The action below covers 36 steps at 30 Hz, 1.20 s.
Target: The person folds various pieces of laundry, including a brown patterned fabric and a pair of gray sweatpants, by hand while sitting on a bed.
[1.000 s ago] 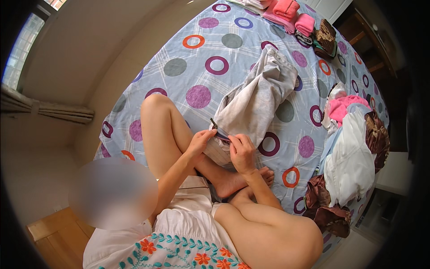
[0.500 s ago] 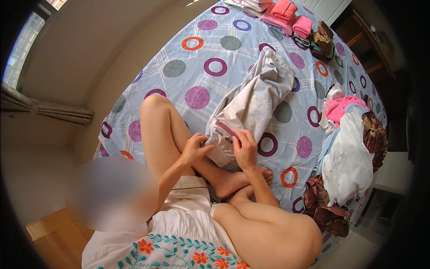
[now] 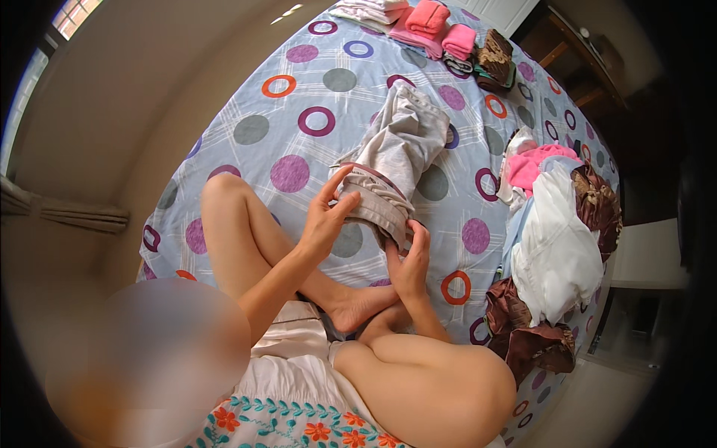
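A light grey garment [image 3: 407, 138] with a maroon strip stretches away from me across the bed, and its near end is turned over into a band. My left hand [image 3: 326, 218] is at the left side of that band, thumb on the cloth and forefinger reaching along the maroon strip; its other fingers are partly hidden. At the band's right corner my right hand [image 3: 409, 263] pinches the edge between thumb and fingers. The near end is slightly raised, with a dark opening beneath it.
The bed sheet [image 3: 290, 173] is patterned with circles. Folded white cloths [image 3: 370, 13], rolled pink towels [image 3: 428, 18] and a folded brown cloth [image 3: 496, 56] sit along the far edge. A loose heap of white [image 3: 556, 254], pink and brown clothes lies right. My bent legs [image 3: 437, 381] are in front.
The near end of the grey garment has been folded over, covering its printed part. My left hand has moved up beside the maroon strip; my right hand now grips the band's corner. The view has shifted.
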Tool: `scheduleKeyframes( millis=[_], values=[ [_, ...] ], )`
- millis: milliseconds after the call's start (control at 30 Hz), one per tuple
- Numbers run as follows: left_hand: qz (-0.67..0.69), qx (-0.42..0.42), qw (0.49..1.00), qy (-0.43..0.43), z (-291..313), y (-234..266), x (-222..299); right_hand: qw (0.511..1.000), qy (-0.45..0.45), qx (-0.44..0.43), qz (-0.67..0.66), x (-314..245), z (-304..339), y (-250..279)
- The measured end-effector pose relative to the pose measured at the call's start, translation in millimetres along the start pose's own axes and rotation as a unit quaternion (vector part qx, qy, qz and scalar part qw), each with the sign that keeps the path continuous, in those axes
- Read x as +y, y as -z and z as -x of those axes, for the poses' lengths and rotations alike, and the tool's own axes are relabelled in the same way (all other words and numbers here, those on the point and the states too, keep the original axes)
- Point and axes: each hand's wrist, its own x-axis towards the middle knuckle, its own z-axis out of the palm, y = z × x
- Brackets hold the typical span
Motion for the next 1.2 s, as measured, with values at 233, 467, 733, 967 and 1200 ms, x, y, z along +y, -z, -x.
scheduleKeyframes(
  millis=[233, 467, 733, 967, 1200],
  values=[
    [-0.089, -0.157, 0.982, -0.058, -22.4, -34.0, 31.7, 0.926, -0.094, 0.031, -0.364, -8.3, -51.3, 36.4],
    [-0.379, -0.168, 0.81, -0.415, -43.1, -73.2, 89.9, 0.97, 0.062, 0.075, -0.224, -74.1, -120.5, 110.9],
    [-0.446, -0.048, 0.462, -0.765, -64.7, -132.6, 231.4, 0.975, 0.218, 0.038, -0.019, -216.9, -171.6, 212.5],
    [-0.299, -0.233, 0.793, -0.477, -37.4, -134.6, 291.6, 0.969, 0.203, 0.039, -0.137, -239.5, -176.7, 240.2],
    [-0.04, -0.329, 0.919, -0.215, -41.4, -140.8, 310.3, 0.985, -0.121, -0.023, -0.121, -85.1, -136.5, 207.0]
  ],
)
